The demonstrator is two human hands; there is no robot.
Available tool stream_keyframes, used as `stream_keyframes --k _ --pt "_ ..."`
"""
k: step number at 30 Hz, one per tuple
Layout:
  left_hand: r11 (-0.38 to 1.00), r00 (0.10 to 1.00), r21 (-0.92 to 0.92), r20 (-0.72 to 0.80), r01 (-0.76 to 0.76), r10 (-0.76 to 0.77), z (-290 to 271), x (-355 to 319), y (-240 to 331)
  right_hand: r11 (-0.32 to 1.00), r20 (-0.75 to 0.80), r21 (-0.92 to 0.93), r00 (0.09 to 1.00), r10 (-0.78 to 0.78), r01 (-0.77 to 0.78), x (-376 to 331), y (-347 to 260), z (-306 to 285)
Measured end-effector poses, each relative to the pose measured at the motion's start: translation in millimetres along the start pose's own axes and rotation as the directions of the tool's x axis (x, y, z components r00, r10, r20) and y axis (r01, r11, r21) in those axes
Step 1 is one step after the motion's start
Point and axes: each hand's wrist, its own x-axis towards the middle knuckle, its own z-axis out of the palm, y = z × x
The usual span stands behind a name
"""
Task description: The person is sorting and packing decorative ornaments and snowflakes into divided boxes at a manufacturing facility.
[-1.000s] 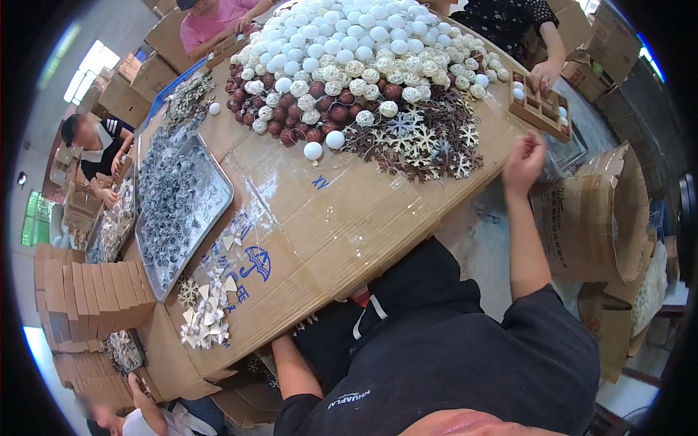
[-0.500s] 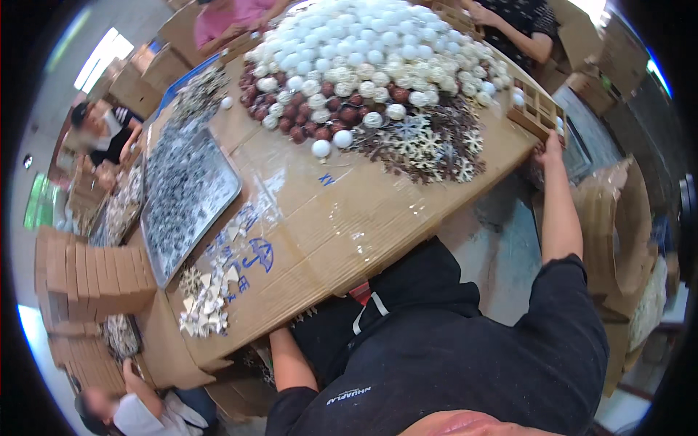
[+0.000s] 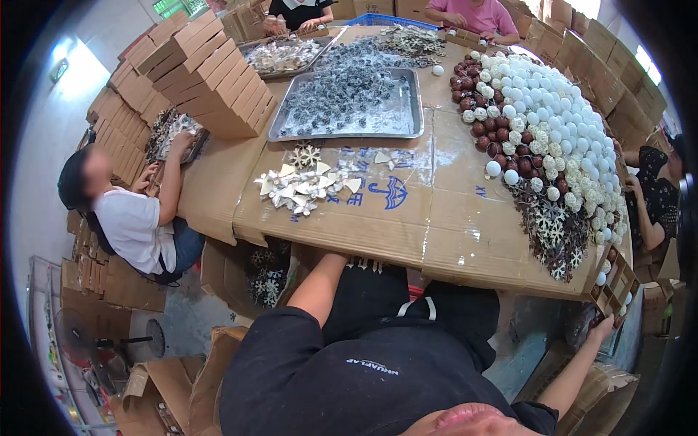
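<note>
My right hand (image 3: 600, 328) reaches out low on the right and grips the underside of a small brown cardboard compartment box (image 3: 615, 285) holding a few white and dark balls, at the table's right corner. My left forearm (image 3: 320, 287) runs up under the near edge of the cardboard-covered table (image 3: 407, 232), so that hand is hidden. Beside the box lie brown and white snowflake ornaments (image 3: 556, 232) and a big heap of white and dark red balls (image 3: 552, 123).
A metal tray of grey glittery ornaments (image 3: 349, 102) and a pile of white star shapes (image 3: 305, 185) sit on the table. Stacked flat boxes (image 3: 211, 80) stand at left. Other people sit at the left (image 3: 131, 218), right (image 3: 654, 196) and far side (image 3: 465, 14).
The view has swung left and the table now lies crosswise. My right hand stays on the compartment box, now held at the table's corner, low on the right.
</note>
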Motion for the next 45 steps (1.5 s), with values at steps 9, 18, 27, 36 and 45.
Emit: stream_keyframes --k 9,18,27,36,45 --pt "0.999 0.999 0.003 -0.027 -0.032 0.033 1 0 5 0.999 0.450 0.041 0.893 0.010 -0.032 -131 -6 37" --pt "0.998 0.996 0.010 -0.060 -0.058 0.059 11 -32 7 0.991 0.733 -0.137 0.673 0.101 0.002 -310 44 86" --pt "0.924 0.917 -0.012 -0.120 0.383 -0.382 -51 -141 52 0.947 0.915 -0.180 0.398 0.063 0.266 -393 10 198" --pt "0.954 0.946 -0.060 -0.124 0.295 -0.301 -173 -228 130 0.621 0.973 0.194 -0.067 -0.222 0.759 -459 18 348" --pt "0.988 0.954 0.020 -0.258 -0.154 0.154 -144 -146 190 0.304 0.938 0.336 -0.289 -0.189 0.891 -470 0 389"
